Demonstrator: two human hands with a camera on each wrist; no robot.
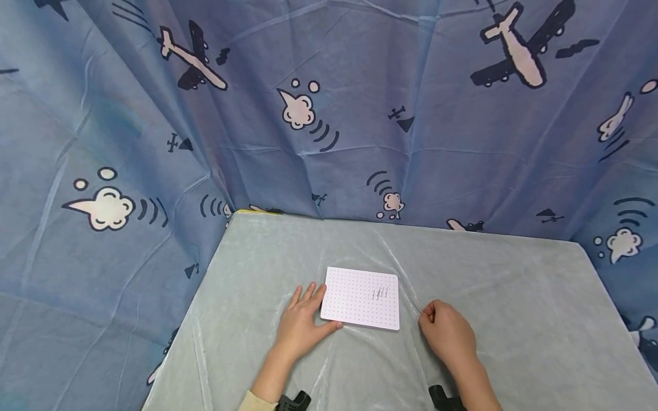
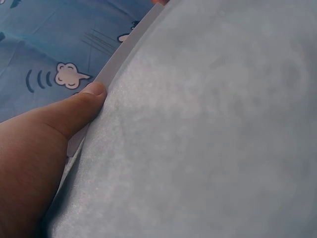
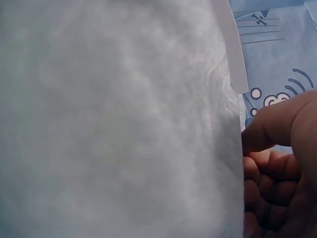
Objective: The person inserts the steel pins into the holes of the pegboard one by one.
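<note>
A flat white board (image 1: 354,302) with a grid of small dots lies on the cloth in the head view. Several thin dark pins (image 1: 380,293) show as short slanted lines in its right part. My left hand (image 1: 302,322) rests at the board's left side, fingers spread and fairly straight, the thumb along the near edge. The left wrist view has that thumb (image 2: 94,91) against the board's side. Right of the board, my right hand (image 1: 449,331) is low over the cloth, fingers curled, thumb and forefinger together. Nothing shows between those fingertips (image 3: 252,144); the cloth partly hides them.
A pale grey-green cloth (image 1: 257,257) covers the table, with some creases. Behind and to the sides hangs a blue curtain (image 1: 354,160) printed with planes and clouds. Black wrist straps (image 1: 446,398) sit at the lower edge of the head view.
</note>
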